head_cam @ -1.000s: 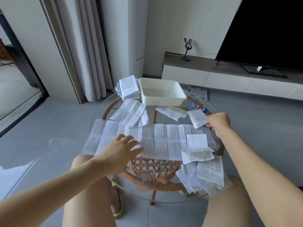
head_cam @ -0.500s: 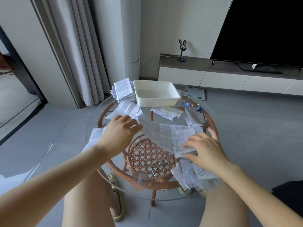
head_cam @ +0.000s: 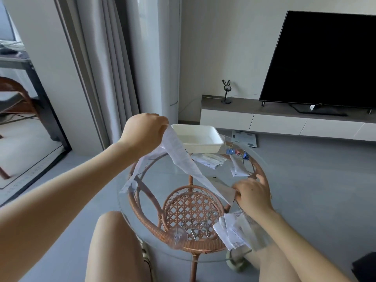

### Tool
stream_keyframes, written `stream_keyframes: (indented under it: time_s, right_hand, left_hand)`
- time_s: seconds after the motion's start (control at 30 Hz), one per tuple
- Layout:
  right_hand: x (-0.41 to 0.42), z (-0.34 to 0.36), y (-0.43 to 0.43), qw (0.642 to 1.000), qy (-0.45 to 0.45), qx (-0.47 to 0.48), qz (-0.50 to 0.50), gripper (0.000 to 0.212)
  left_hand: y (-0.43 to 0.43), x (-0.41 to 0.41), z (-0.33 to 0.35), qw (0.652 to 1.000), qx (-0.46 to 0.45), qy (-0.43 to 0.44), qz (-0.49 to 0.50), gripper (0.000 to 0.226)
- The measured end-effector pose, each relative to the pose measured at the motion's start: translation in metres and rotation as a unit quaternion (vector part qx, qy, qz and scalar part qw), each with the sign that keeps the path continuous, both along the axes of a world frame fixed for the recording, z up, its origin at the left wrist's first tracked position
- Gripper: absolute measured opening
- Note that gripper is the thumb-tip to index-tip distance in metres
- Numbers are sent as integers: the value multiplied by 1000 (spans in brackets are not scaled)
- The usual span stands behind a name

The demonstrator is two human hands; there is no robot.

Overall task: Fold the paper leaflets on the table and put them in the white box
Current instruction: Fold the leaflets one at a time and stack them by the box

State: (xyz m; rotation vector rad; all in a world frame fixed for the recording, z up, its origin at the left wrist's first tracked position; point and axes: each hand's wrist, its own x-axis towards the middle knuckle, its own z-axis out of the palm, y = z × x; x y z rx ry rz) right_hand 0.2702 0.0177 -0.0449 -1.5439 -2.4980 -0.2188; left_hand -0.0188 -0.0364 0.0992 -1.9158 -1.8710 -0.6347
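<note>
My left hand (head_cam: 145, 133) is hovering high over the desk's (head_cam: 173, 180) 11 o'clock edge, fingers curled tight and pinching the top end of a long printed leaflet (head_cam: 183, 157). The sheet is running down in a taut slant toward 4 o'clock, off the glass for most of its length. My right hand (head_cam: 253, 193) is sitting low at the desk's 3 o'clock edge, fingers bent around the leaflet's lower end – the fingertips themselves are hidden behind the hand. A second strip of paper (head_cam: 132, 180) is drooping from under my left hand toward 8 o'clock; I cannot tell whether it belongs to the same sheet.

The white box (head_cam: 203, 146) is standing at the desk's 12 o'clock, just past my left hand, with its open top facing up. Just in front of it, a folded leaflet (head_cam: 209, 160) is lying flat, and another (head_cam: 238, 169) is lying near 2 o'clock. Blue binder clips (head_cam: 230, 151) are resting at 1 o'clock beside the box. A loose pile of leaflets (head_cam: 234, 233) is spreading over the 5 o'clock edge, under my right forearm.

Through the glass, a woven rattan shelf (head_cam: 191, 210) is showing. Beyond the desk, a dark television (head_cam: 325, 62) is standing on a low cabinet (head_cam: 274, 121) at 1 o'clock, and a pale curtain (head_cam: 105, 68) is hanging at 10 o'clock.
</note>
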Motion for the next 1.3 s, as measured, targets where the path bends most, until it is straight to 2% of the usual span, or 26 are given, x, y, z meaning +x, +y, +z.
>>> stream_keyframes:
  time_s: [0.07,0.17,0.3,0.37,0.4,0.43,0.5,0.53,0.57,0.6,0.67,0.77,0.83,0.9,1.0,1.17,1.3]
  right_hand:
    - [-4,5,4,999,39,17,-27,39]
    - [-2,12,8,996,35,17,-81,24]
    - [-3,30,7,998,27,0,-64,14]
    - [-8,45,-2,996,62,-44,-39,56]
    - [-12,54,-8,990,117,-70,-22,73]
    - [-14,63,-14,973,194,-125,1,81]
    - [-19,78,-27,901,328,-283,34,68]
    - [-20,79,-30,869,359,-337,41,52]
    - [-20,81,-33,859,353,-367,50,40]
    - [-20,83,-35,854,343,-387,65,37]
    - [-17,86,-41,830,352,-420,101,47]
    - [-13,88,-45,750,427,-481,155,74]
    - [-10,90,-46,723,466,-478,176,82]
    - [-9,94,-48,735,465,-456,190,83]
    - [-10,97,-51,770,404,-446,213,84]
    - [-16,95,-62,767,373,-458,251,92]
    - [-40,93,-86,796,379,-428,201,101]
  left_hand:
    - [2,-1,11,1000,1,-1,12,25]
    - [0,-6,30,999,19,-6,39,24]
    - [-7,-13,52,996,39,-47,65,27]
    - [-13,-14,57,994,43,-73,64,26]
    - [-15,-15,58,994,44,-85,62,26]
    - [-18,-16,59,993,45,-96,60,25]
    - [-21,-20,59,990,49,-114,60,25]
    - [-23,-21,58,989,52,-121,61,25]
    - [-24,-24,58,989,54,-124,66,25]
    - [-24,-25,57,988,52,-126,72,26]
    - [-23,-29,54,987,47,-127,88,26]
    - [-20,-35,51,985,40,-143,93,25]
    - [-18,-37,49,982,40,-158,93,25]
    - [-15,-38,49,979,41,-174,94,25]
    - [-10,-39,50,975,40,-194,104,24]
    - [-1,-44,55,965,9,-206,163,18]
    - [0,-39,60,956,-34,-194,216,12]
